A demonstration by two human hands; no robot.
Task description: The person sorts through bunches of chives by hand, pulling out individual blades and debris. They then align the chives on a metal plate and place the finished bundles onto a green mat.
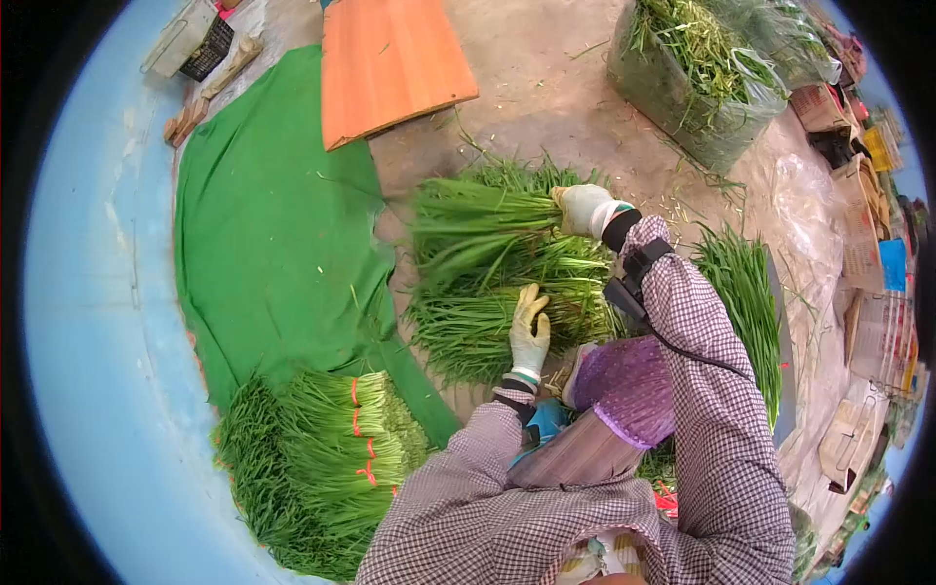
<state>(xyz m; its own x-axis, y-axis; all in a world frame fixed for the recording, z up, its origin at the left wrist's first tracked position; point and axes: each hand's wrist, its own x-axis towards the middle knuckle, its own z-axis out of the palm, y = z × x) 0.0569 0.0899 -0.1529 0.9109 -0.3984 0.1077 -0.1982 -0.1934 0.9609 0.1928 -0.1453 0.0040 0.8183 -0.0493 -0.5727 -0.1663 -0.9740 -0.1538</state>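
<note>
In a white work glove, my right hand (583, 209) is closed round the cut ends of a bunch of chives (487, 213). The bunch's long green leaves stretch to the left, above a loose heap of chives (546, 268) on the floor. My left hand (529, 333), gloved too, lies on the near part of that heap with its fingers extended. Nothing is gripped in it. At lower left, several chive bundles with red ties (341, 429) lie side by side, partly on a green cloth (278, 224).
An orange board (395, 68) lies beyond the cloth. At upper right stands a plastic-lined container (673, 93) of plant scraps. More chives (741, 307) lie right of my right arm. A blue wall (88, 292) runs along the left, with a crate (207, 47) near it.
</note>
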